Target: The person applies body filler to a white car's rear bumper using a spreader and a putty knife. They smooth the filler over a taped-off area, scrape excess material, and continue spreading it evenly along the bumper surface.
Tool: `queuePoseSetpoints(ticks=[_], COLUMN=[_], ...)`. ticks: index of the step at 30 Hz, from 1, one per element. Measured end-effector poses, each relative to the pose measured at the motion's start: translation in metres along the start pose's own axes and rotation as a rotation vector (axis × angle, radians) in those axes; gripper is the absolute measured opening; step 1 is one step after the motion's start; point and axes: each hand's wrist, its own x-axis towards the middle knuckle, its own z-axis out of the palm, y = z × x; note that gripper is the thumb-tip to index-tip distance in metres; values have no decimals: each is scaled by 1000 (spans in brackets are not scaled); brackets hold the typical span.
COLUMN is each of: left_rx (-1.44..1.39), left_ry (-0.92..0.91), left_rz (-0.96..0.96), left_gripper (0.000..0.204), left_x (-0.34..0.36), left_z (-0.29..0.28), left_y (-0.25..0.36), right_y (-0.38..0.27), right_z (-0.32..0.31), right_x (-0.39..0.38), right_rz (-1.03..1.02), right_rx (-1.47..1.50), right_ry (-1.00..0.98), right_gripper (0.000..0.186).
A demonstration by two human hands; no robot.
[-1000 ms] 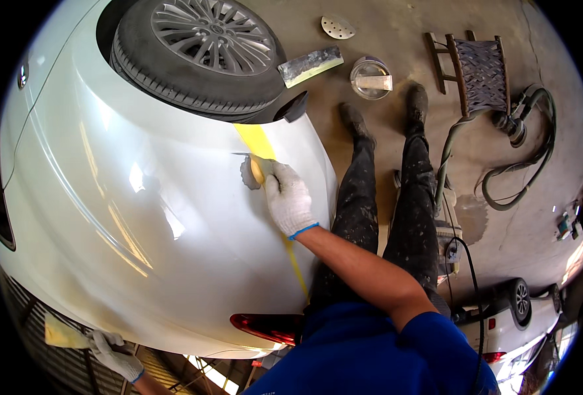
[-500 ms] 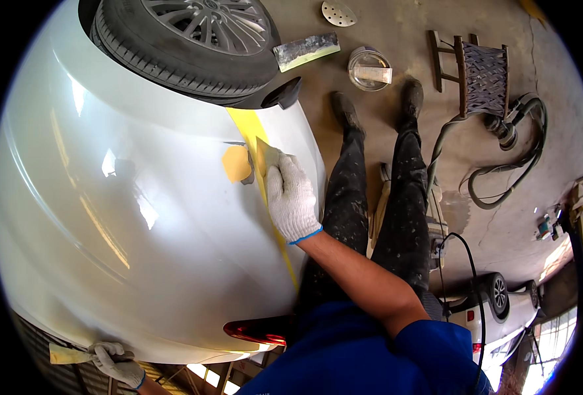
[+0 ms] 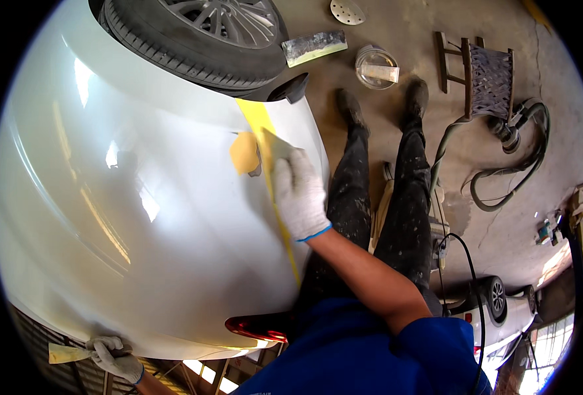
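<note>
My right hand [image 3: 298, 193] in a white knit glove grips a thin flat scraper [image 3: 276, 144] over yellow tape [image 3: 255, 113] on the pearl-white car panel [image 3: 146, 276]. Just left of it is a mustard-yellow filler patch [image 3: 242, 153] with dark grey bare area along its edge. At the lower left, my left hand [image 3: 113, 357], also gloved, holds a flat tool smeared with pale yellow paste [image 3: 65, 353] beside the panel's edge. A red tail light [image 3: 255, 326] sits on the car's near edge.
A car wheel [image 3: 196, 46] is at the top. On the floor lie a smeared board [image 3: 313, 47], a round tin [image 3: 376, 64], a perforated disc [image 3: 347, 11], a woven stool [image 3: 490, 80] and a hosed sander [image 3: 506, 131]. My legs [image 3: 403, 197] stand beside another white car [image 3: 509, 313].
My right hand has moved the scraper rightward off the patch, uncovering smooth yellow filler over much of the grey spot. My left hand still holds its tool low at the left.
</note>
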Motion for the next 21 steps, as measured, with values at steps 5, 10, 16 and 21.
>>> queuePoseSetpoints(ticks=[5, 10, 16, 21], left_rx=[-26, -27, -12, 33], left_ry=[-15, -65, 34, 18], left_rz=[5, 14, 22, 108], left_gripper=[30, 27, 28, 28], left_x=[-2, 9, -6, 1], left_z=[8, -9, 13, 16], left_y=[6, 1, 9, 7], right_y=[28, -19, 14, 26], right_z=[7, 40, -3, 10], right_x=[-10, -19, -32, -33], right_rz=[40, -114, -34, -25], right_rx=[-143, -250, -78, -269], right_ry=[-67, 63, -32, -30], right_gripper=[32, 25, 23, 28])
